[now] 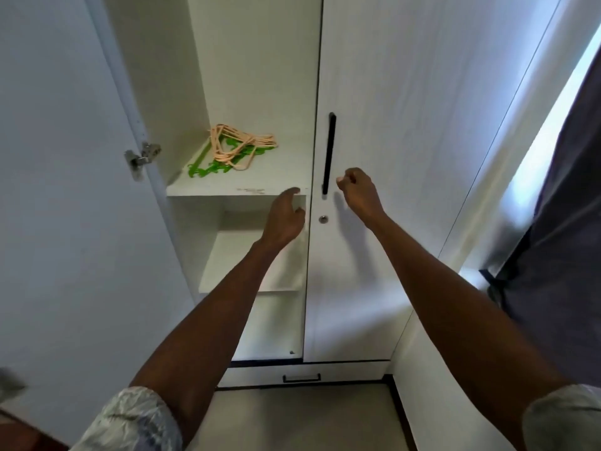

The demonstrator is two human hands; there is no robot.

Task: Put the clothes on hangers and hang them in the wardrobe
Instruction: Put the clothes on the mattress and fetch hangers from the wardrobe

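Bright, cool daylight enters from the right, where a strip of window beside the dark grey curtain [572, 196] is blown out to pure white. It washes the closed white wardrobe door [390, 157] with soft glare. The right forearm throws a faint grey shadow on that door, below the round metal lock [323, 219]. Wide-angle distortion bows the straight wardrobe edges outward near the borders. The whole picture is slightly soft, and the bottom left corner is smeared with blur.

White wall [48, 222] at left; grey floor [302, 418] below; dark curtain [569, 190] at right, daylight along its edge.
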